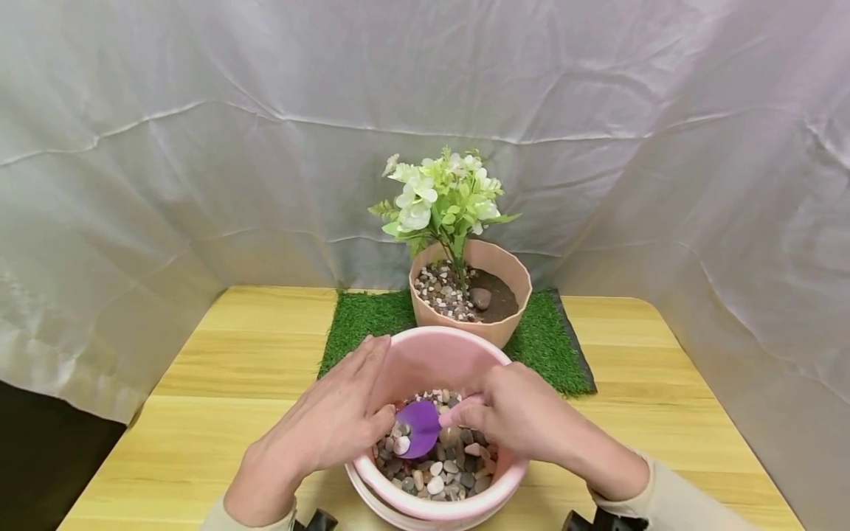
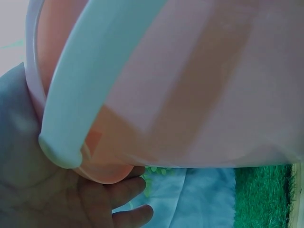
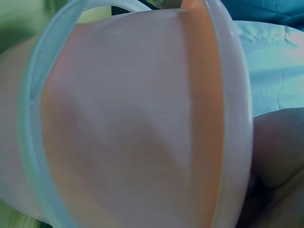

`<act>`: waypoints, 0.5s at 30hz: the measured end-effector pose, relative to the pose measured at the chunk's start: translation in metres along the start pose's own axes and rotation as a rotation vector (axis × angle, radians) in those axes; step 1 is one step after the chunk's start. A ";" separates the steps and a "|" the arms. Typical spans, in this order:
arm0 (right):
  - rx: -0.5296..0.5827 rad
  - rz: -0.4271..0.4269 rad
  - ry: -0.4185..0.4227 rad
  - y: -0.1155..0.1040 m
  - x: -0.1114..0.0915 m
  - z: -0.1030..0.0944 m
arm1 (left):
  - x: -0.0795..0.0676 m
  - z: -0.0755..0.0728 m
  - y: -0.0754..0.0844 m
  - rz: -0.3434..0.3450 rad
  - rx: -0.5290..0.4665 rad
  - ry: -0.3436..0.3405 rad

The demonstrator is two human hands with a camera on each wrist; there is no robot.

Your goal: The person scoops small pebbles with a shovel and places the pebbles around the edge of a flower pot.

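A pink bucket (image 1: 434,358) with pebbles (image 1: 434,484) inside stands at the table's front. My right hand (image 1: 524,413) grips the pink handle of a small shovel (image 1: 421,431) inside the bucket. Its purple blade tilts over the pebbles, with a few small stones at its left edge. My left hand (image 1: 335,413) holds the bucket's left rim, thumb over the inside and fingers outside. In the left wrist view, the palm and fingers lie against the outside of the bucket (image 2: 213,95) beside its pale carrying handle (image 2: 95,71). The shovel is hidden in both wrist views.
Behind the bucket, a peach flowerpot (image 1: 465,332) sits on a green turf mat (image 1: 551,354). It holds a white-flowered plant (image 1: 445,195), small gravel, brown soil and a larger stone (image 1: 480,298). Grey cloth (image 1: 425,81) hangs around the wooden table (image 1: 637,369).
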State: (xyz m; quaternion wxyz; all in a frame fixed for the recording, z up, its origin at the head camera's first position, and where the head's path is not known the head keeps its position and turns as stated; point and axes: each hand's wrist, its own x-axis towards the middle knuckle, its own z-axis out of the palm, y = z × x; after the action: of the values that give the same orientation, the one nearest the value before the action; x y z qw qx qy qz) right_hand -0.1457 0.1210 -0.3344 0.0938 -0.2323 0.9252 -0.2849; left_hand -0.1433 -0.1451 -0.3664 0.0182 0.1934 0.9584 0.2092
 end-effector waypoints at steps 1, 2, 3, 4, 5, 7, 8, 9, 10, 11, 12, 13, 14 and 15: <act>0.016 0.003 -0.005 0.000 0.000 -0.001 | 0.000 0.000 0.000 0.002 0.000 0.001; 0.034 0.007 -0.011 0.000 -0.001 -0.002 | 0.000 0.000 0.000 0.002 -0.001 0.001; 0.050 0.010 -0.016 0.001 -0.001 -0.002 | 0.000 0.001 0.000 0.002 -0.003 0.001; 0.063 0.014 -0.020 0.001 -0.001 -0.003 | 0.000 0.001 -0.001 0.003 -0.004 0.001; 0.072 0.017 -0.028 0.001 -0.002 -0.004 | 0.000 0.001 -0.001 0.001 -0.006 0.001; 0.076 0.010 -0.032 0.001 -0.003 -0.005 | -0.001 0.001 -0.001 -0.001 -0.008 0.002; 0.076 0.004 -0.031 0.001 -0.003 -0.006 | -0.001 0.000 -0.001 -0.003 -0.010 0.001; 0.075 -0.003 -0.032 0.001 -0.003 -0.007 | -0.001 0.000 0.000 -0.005 -0.012 0.002; 0.073 -0.008 -0.031 0.001 -0.004 -0.008 | -0.001 0.000 0.000 -0.006 -0.013 0.003; 0.072 -0.013 -0.030 0.001 -0.004 -0.010 | -0.001 0.000 0.000 -0.007 -0.014 0.003; 0.077 -0.017 -0.030 0.002 -0.005 -0.011 | -0.001 0.000 0.000 -0.006 -0.014 0.004; 0.085 -0.016 -0.031 0.002 -0.005 -0.013 | -0.001 0.000 0.000 -0.006 -0.013 0.005; 0.097 -0.015 -0.034 0.003 -0.006 -0.014 | -0.001 0.000 -0.001 -0.004 -0.013 0.006; 0.112 -0.011 -0.038 0.003 -0.007 -0.016 | -0.001 0.000 -0.001 -0.003 -0.011 0.008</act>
State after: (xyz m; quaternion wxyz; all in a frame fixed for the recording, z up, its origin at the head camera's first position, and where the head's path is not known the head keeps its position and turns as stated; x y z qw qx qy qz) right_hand -0.1459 0.1343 -0.3234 0.1224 -0.2373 0.9046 -0.3323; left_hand -0.1428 -0.1458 -0.3672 0.0156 0.1912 0.9576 0.2151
